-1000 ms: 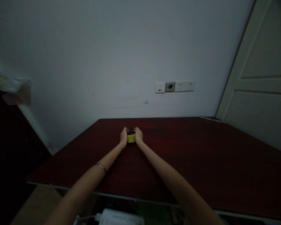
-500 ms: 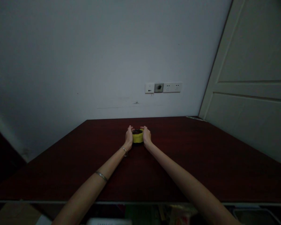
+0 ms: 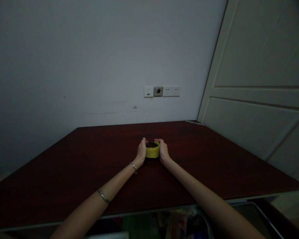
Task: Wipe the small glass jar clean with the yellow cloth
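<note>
A small round yellow container (image 3: 152,151) with a dark inside stands upright on the dark red table (image 3: 89,166). My left hand (image 3: 141,152) cups its left side and my right hand (image 3: 163,152) cups its right side, fingers curled round the rim. Both arms reach straight out from the near edge. The left arm wears two thin bracelets.
A white wall stands behind the table with a strip of wall sockets (image 3: 161,91). A pale panelled door (image 3: 259,86) closes the right side. Below the table's near edge lie dim, unclear items (image 3: 174,222).
The view has swung to the right, so the door fills more of the frame. My hands stay cupped round the yellow container, which has not visibly moved on the table.
</note>
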### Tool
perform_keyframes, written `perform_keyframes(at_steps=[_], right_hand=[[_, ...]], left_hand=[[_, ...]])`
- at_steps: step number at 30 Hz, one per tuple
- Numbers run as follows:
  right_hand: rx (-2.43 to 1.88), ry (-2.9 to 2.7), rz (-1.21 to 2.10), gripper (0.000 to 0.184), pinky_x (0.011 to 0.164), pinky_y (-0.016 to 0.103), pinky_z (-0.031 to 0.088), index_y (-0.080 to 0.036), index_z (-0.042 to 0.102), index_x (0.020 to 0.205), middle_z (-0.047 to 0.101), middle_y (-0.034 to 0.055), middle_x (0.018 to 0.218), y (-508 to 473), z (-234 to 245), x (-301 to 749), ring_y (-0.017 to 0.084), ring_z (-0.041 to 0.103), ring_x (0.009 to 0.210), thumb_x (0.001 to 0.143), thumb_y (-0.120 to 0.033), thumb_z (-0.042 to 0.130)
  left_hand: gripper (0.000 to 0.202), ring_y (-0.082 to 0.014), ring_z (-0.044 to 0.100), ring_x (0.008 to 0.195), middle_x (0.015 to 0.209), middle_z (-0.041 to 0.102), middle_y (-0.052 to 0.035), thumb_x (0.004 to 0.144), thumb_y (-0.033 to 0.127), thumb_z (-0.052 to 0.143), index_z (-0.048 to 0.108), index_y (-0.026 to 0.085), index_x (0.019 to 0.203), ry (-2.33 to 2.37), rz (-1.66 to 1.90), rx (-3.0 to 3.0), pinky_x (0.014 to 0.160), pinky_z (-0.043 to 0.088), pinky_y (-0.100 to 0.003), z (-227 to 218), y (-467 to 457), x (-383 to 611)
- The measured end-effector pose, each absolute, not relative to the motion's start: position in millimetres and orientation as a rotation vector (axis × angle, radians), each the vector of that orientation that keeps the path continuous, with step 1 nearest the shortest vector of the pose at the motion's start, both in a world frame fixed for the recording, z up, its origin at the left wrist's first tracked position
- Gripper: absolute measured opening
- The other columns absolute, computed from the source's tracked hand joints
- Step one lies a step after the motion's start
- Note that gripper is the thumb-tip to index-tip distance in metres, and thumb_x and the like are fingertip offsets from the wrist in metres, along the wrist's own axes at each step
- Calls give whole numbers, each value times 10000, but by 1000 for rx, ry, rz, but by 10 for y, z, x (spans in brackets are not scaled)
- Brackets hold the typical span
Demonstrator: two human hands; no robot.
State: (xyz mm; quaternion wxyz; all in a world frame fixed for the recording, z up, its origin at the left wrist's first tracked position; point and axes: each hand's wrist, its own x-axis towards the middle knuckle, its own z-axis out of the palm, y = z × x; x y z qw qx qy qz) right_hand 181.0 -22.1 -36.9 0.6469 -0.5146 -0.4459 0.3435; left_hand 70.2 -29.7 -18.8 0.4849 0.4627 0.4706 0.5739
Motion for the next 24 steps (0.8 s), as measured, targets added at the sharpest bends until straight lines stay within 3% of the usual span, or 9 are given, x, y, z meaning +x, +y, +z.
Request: perform_keyframes(at_steps=[13,24], right_hand=[[-1196,-975,863,438,711,306,475,-152,660,909,689,95,946,-316,-293,1760,238,637,857,743,-403,342],[-1215,-1029,811,396,853,308,429,-155,660,908,666,100,1018,-358,-258,1725,227,599,964,735,-339,355]], left_hand=[[468,-242,576,1009,1121,614,-147,843,487,349,599,117,980,1257,1352,1229,898,405,-338,-162,-339,664],[399,-231,577,1007,1088,624,-149,850,398,337,598,118,963,1293,1379,1309,912,400,-338,-237,-246,658]])
